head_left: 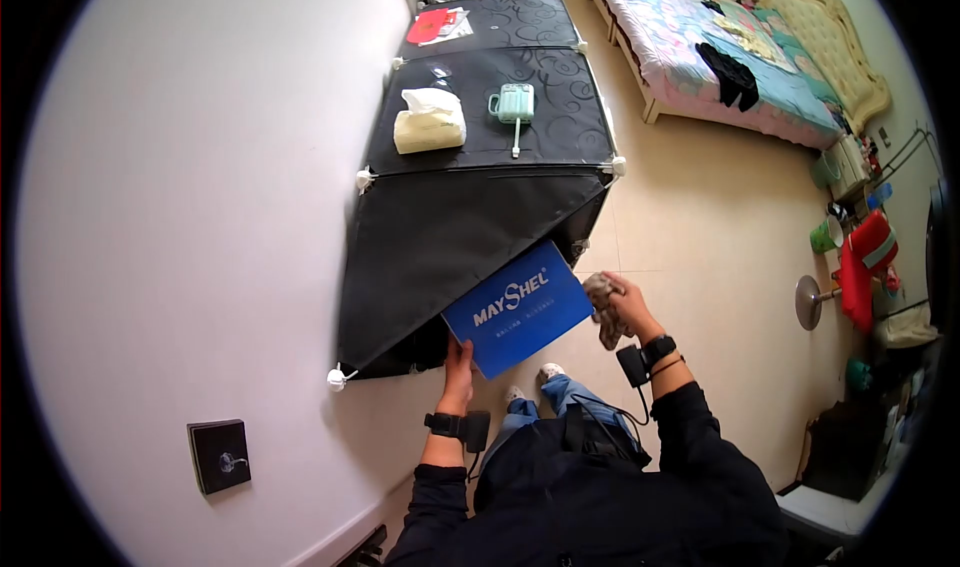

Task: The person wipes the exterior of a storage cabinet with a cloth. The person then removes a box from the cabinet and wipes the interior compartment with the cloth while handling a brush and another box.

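Note:
A blue box (535, 312) marked "MAYSHEL" sits tilted at the near end of a black fabric cabinet, its upper left part behind the cabinet's slanting front flap (450, 237). My left hand (459, 369) grips the box at its lower left edge, with the thumb on top and the other fingers mostly hidden. Beside the right edge of the box, my right hand (630, 309) is closed around a crumpled brownish-grey cloth (606, 317), which hangs down from the fingers. Whether the cloth touches the box, I cannot tell.
On the cabinet top lie a tissue pack (430, 125), a mint-green device (513, 105) with a short cable, and red and white papers (435, 27). A white wall (200, 217) runs along the left. Far right are a bed (700, 47) and a red chair-like item (868, 257).

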Motion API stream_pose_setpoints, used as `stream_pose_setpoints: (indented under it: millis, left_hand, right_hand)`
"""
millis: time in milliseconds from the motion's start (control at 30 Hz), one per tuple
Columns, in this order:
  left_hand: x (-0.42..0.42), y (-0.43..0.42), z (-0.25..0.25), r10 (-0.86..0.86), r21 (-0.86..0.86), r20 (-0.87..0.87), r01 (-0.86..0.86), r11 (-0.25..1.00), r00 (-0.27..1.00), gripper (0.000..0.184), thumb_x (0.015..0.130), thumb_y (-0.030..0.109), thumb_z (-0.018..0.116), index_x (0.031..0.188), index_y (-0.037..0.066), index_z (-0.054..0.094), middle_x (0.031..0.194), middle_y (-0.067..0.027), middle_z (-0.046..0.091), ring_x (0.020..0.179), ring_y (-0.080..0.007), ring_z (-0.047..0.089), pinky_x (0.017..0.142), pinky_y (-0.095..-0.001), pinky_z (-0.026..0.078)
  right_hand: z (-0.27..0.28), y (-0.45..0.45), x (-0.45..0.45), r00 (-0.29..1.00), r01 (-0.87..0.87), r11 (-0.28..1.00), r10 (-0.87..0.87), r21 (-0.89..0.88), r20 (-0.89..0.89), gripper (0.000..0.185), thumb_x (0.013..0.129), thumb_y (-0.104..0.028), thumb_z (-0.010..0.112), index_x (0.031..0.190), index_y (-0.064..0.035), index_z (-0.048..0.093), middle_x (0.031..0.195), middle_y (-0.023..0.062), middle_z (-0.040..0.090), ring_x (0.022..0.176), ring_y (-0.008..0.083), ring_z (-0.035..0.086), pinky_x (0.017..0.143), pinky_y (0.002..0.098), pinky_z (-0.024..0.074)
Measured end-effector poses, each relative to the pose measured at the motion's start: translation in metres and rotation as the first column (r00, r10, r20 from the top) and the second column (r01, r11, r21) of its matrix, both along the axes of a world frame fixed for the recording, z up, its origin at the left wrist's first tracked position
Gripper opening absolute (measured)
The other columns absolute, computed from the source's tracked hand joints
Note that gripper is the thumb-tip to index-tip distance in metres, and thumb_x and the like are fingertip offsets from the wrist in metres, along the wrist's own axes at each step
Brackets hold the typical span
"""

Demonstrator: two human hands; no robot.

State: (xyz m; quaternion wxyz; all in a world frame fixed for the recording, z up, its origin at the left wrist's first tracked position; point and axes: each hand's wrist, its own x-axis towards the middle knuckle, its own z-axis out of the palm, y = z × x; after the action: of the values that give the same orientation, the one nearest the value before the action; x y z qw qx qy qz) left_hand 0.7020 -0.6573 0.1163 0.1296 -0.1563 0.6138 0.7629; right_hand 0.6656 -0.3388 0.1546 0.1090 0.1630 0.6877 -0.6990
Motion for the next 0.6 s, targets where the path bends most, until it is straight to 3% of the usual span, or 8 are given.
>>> stream_pose_setpoints:
  millis: [33, 100, 167, 233, 367, 500, 567, 600]
  left_hand:
    - [0.001, 0.003, 0.006, -0.056, 0.017, -0.001, 0.056, 0.998, 0.998, 0.058, 0.080, 0.033, 0.050, 0.128, 0.019, 0.021, 0.121, -0.0050, 0.036, 0.106, -0.0212, 0.039, 0.075, -0.0354, 0.042]
    - [0.009, 0.011, 0.020, -0.069, 0.072, -0.038, 0.072, 0.995, 0.997, 0.060, 0.079, 0.031, 0.053, 0.127, 0.016, 0.022, 0.121, -0.0063, 0.035, 0.108, -0.0209, 0.037, 0.080, -0.0338, 0.039]
    - [0.009, 0.013, 0.034, -0.098, 0.030, -0.106, 0.101, 0.994, 0.990, 0.069, 0.075, 0.025, 0.058, 0.129, 0.009, 0.017, 0.123, -0.0099, 0.033, 0.111, -0.0207, 0.034, 0.091, -0.0316, 0.030]
    - [0.009, 0.013, 0.063, -0.119, -0.007, -0.121, 0.119, 0.993, 0.985, 0.076, 0.072, 0.026, 0.060, 0.130, 0.009, 0.014, 0.124, -0.0121, 0.031, 0.112, -0.0216, 0.033, 0.092, -0.0318, 0.029]
    - [0.017, 0.012, 0.085, -0.389, -0.197, -0.236, 0.348, 0.917, 0.890, 0.085, 0.070, 0.031, 0.062, 0.131, 0.008, 0.008, 0.127, -0.0155, 0.027, 0.114, -0.0240, 0.031, 0.094, -0.0330, 0.026]
    - [0.031, 0.025, 0.151, -0.596, -0.265, -0.119, 0.553, 0.790, 0.794, 0.090, 0.065, 0.040, 0.064, 0.130, 0.009, 0.011, 0.127, -0.0199, 0.026, 0.116, -0.0289, 0.029, 0.094, -0.0351, 0.025]
    - [0.034, 0.029, 0.160, -0.745, -0.606, -0.294, 0.487, 0.630, 0.599, 0.095, 0.059, 0.046, 0.067, 0.130, 0.011, 0.015, 0.127, -0.0219, 0.023, 0.117, -0.0334, 0.025, 0.094, -0.0365, 0.025]
    - [0.033, 0.031, 0.170, -0.755, -0.615, -0.334, 0.477, 0.629, 0.564, 0.099, 0.053, 0.049, 0.069, 0.129, 0.011, 0.018, 0.129, -0.0238, 0.014, 0.119, -0.0388, 0.016, 0.093, -0.0457, 0.022]
  right_hand:
    - [-0.015, -0.007, 0.004, 0.999, -0.007, 0.993, 0.003, -0.117, -0.038, 0.048, 0.066, 0.005, 0.036, 0.113, -0.0008, 0.045, 0.099, 0.0109, 0.054, 0.082, 0.0170, 0.055, 0.070, 0.0238, 0.0454]
    - [-0.028, -0.012, 0.010, 0.992, -0.122, 0.992, 0.124, 0.035, -0.033, 0.049, 0.064, 0.004, 0.038, 0.112, -0.0012, 0.046, 0.099, 0.0100, 0.054, 0.083, 0.0157, 0.053, 0.072, 0.0225, 0.0432]
    - [-0.003, -0.018, 0.017, 0.992, -0.129, 0.992, 0.129, -0.020, 0.002, 0.051, 0.062, 0.003, 0.038, 0.112, -0.0010, 0.047, 0.096, 0.0081, 0.054, 0.082, 0.0139, 0.051, 0.071, 0.0205, 0.0413]
    - [-0.002, -0.009, 0.028, 0.996, -0.085, 0.982, 0.085, -0.170, -0.009, 0.051, 0.061, 0.004, 0.038, 0.111, 0.0009, 0.047, 0.093, 0.0067, 0.054, 0.077, 0.0130, 0.051, 0.068, 0.0194, 0.0417]
    - [0.037, 0.024, 0.055, 0.999, -0.008, 0.943, -0.008, -0.332, -0.046, 0.057, 0.051, 0.001, 0.037, 0.107, 0.0089, 0.046, 0.092, 0.0103, 0.054, 0.076, 0.0153, 0.053, 0.065, 0.0210, 0.0440]
    - [0.093, 0.052, 0.085, 0.991, 0.089, 0.948, -0.115, -0.306, -0.068, 0.049, 0.048, -0.007, 0.036, 0.093, 0.0055, 0.050, 0.082, 0.0075, 0.056, 0.069, 0.0162, 0.053, 0.065, 0.0236, 0.0447]
    - [0.117, 0.063, 0.098, 0.973, 0.137, 0.937, -0.188, -0.322, -0.132, 0.047, 0.050, -0.009, 0.036, 0.093, 0.0039, 0.051, 0.082, 0.0091, 0.057, 0.070, 0.0178, 0.054, 0.067, 0.0251, 0.0449]
    - [0.131, 0.062, 0.103, 0.950, 0.211, 0.900, -0.281, -0.382, -0.138, 0.050, 0.050, -0.010, 0.036, 0.095, 0.0051, 0.050, 0.083, 0.0106, 0.057, 0.071, 0.0188, 0.054, 0.068, 0.0259, 0.0450]
